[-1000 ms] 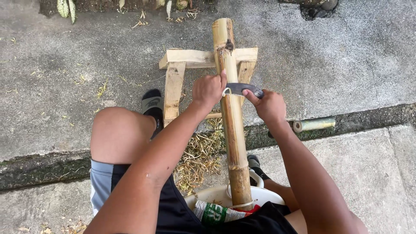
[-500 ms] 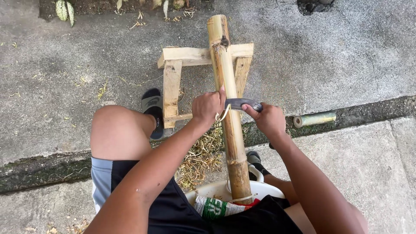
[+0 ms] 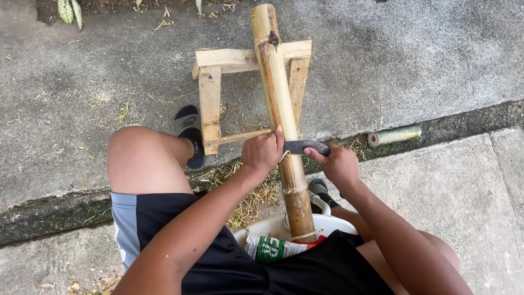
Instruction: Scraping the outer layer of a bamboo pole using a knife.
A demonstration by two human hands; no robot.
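Concrete ground: two hands, left hand (image 3: 263, 153) and right hand (image 3: 337, 163), grip one blade (image 3: 300, 147) across one bamboo pole (image 3: 279, 109).

A grey concrete floor (image 3: 426, 60) carries a small wooden frame (image 3: 210, 95), which stands near its far edge. A short green bamboo piece (image 3: 394, 135) lies along a dark crack at the right, and dry shavings (image 3: 248, 188) are heaped below the frame.
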